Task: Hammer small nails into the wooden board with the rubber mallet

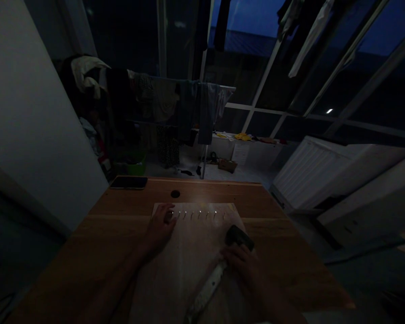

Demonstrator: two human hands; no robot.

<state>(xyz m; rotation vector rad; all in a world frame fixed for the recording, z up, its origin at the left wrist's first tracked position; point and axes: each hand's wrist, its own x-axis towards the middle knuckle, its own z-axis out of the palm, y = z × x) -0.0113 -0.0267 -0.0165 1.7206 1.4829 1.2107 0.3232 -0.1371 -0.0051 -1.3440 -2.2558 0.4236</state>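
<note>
On the pale wooden board (189, 252) a row of several thin nails (199, 215) stands near the far edge, their tips catching light. My left hand (162, 225) rests at the board's far left corner. Its thumb and index finger are apart, curved around the leftmost nail (172, 213), and I see no grip on it. My right hand (241, 261) is closed over a hammer (209, 285) just below its dark head (239, 237). The hammer lies slanted on the right of the board, its light handle running toward the near edge. Dim light blurs the fingers.
The board lies on a wooden table (97, 234) with a round hole (175, 194). A dark phone (128, 182) lies at the far left corner. Beyond are a clothes rack (189, 103), a green basket (137, 166) and a white ribbed unit (303, 166).
</note>
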